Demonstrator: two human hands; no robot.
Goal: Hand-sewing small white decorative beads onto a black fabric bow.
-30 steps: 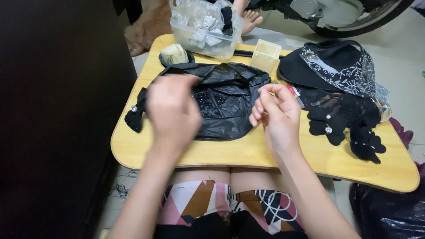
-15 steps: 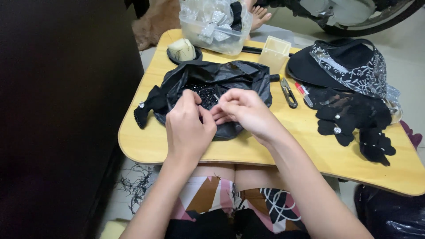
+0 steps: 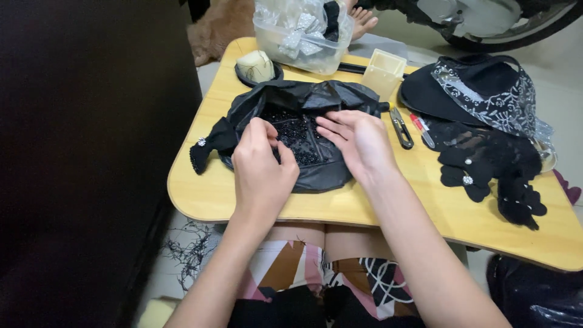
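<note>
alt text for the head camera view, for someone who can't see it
Seen from above, a person's left hand and right hand rest on an open black plastic bag of small black beads on a wooden lap table. Black fabric bows, snips and a clear plastic tub lie around it.

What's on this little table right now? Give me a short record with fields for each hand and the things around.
Surface: wooden lap table
Left hand: fingertips on the black beads inside an open black plastic bag
Right hand: flat on the bag's right edge, fingers spread
Beside bag, left: black bow with a sparkly centre
Right of bag: thread snips
Far right: black lace flowers
Back edge: clear tub
</note>
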